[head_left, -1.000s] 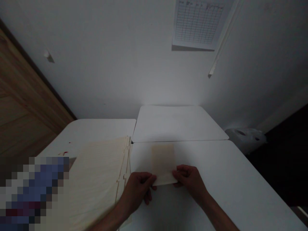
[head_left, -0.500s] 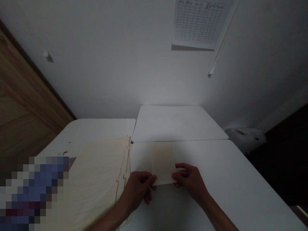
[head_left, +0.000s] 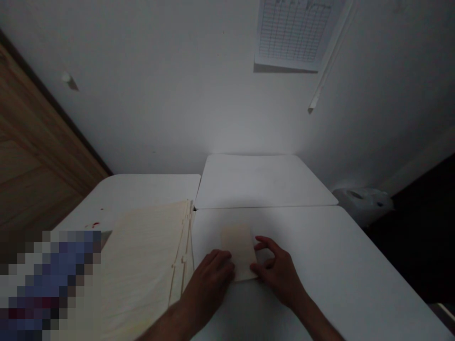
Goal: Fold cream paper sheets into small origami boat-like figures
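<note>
A card [head_left: 238, 251] is steadied on the table [head_left: 320, 265], its near corners pressed by the open left hand [head_left: 208, 284] and open right hand [head_left: 275, 270]; folders [head_left: 142, 270] are stacked left.

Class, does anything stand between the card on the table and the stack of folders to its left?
Yes, partly: the person's left hand rests at the lower left corner of the card, between it and the lower part of the stack of folders. Farther up, no object shows between them.
</note>
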`<action>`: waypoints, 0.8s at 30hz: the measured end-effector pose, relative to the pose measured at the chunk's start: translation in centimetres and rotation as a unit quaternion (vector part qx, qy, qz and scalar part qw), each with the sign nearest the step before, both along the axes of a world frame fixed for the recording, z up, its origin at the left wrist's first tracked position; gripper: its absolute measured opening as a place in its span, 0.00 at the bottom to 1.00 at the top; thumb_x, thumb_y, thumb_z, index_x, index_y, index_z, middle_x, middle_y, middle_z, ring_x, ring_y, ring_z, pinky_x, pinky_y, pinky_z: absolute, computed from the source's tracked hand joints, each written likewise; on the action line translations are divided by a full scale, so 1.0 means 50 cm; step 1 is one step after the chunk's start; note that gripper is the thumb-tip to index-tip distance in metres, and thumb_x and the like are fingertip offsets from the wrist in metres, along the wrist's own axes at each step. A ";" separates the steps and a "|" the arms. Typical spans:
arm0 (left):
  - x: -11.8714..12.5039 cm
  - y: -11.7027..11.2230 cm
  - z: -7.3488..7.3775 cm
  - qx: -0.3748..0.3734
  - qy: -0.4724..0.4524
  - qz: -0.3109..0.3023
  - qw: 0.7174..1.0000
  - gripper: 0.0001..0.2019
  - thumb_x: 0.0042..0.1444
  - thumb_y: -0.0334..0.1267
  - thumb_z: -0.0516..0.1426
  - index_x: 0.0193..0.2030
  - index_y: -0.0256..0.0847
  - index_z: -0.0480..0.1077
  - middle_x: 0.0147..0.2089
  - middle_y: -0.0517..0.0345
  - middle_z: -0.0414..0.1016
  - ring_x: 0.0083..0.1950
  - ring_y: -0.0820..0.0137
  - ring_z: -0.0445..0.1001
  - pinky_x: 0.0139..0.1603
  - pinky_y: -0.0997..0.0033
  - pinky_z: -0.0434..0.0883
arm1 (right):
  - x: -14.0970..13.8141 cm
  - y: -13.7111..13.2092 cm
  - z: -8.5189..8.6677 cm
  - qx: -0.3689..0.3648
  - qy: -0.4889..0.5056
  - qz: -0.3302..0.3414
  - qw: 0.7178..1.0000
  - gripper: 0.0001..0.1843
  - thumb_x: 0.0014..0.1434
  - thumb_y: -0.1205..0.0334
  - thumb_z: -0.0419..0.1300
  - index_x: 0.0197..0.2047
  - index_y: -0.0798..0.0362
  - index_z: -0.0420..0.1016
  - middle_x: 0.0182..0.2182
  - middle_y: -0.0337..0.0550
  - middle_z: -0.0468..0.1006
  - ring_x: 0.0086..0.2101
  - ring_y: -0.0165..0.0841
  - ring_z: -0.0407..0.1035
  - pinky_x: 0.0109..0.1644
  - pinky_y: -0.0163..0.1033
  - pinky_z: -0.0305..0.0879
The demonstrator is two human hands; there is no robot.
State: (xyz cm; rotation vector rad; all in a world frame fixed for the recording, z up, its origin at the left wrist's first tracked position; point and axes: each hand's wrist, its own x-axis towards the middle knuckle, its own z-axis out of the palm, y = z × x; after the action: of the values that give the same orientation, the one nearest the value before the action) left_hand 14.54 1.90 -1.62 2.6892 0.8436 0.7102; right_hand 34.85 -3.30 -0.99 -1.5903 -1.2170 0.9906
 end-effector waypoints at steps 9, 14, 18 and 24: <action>-0.004 0.006 -0.006 -0.033 0.002 0.001 0.999 0.06 0.57 0.26 0.56 0.38 0.40 0.70 0.48 0.51 0.70 0.50 0.60 0.68 0.48 0.55 0.71 | 0.043 -0.002 0.006 0.090 -0.151 0.056 0.983 0.18 0.52 0.68 0.63 0.47 0.47 0.70 0.42 0.39 0.74 0.22 0.24 0.68 0.25 0.31 0.66; -0.002 0.007 -0.005 -0.046 0.003 0.000 0.999 0.06 0.56 0.25 0.56 0.36 0.40 0.71 0.48 0.51 0.71 0.49 0.60 0.69 0.49 0.56 0.71 | 0.067 -0.015 0.016 0.217 -0.312 0.156 0.912 0.08 0.60 0.67 0.56 0.40 0.47 0.75 0.38 0.43 0.75 0.35 0.32 0.69 0.36 0.36 0.67; -0.003 0.008 -0.010 -0.044 -0.007 0.003 0.999 0.06 0.57 0.26 0.56 0.36 0.40 0.71 0.48 0.51 0.71 0.49 0.61 0.69 0.49 0.56 0.71 | 0.067 -0.017 0.014 0.234 -0.381 0.195 0.873 0.08 0.63 0.65 0.55 0.37 0.48 0.76 0.37 0.44 0.75 0.37 0.34 0.67 0.38 0.38 0.66; -0.003 0.005 -0.001 -0.030 -0.007 0.003 1.000 0.06 0.57 0.26 0.55 0.36 0.41 0.71 0.48 0.50 0.72 0.49 0.60 0.69 0.48 0.55 0.72 | 0.067 0.004 0.020 0.225 -0.388 0.220 0.866 0.09 0.63 0.65 0.56 0.34 0.48 0.77 0.38 0.42 0.75 0.38 0.33 0.67 0.42 0.39 0.65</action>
State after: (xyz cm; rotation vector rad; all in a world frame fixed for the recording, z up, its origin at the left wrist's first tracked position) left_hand 14.39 2.15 -1.66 2.6277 0.8570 0.6925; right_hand 38.22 -3.09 0.00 -1.3720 -2.2503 0.2270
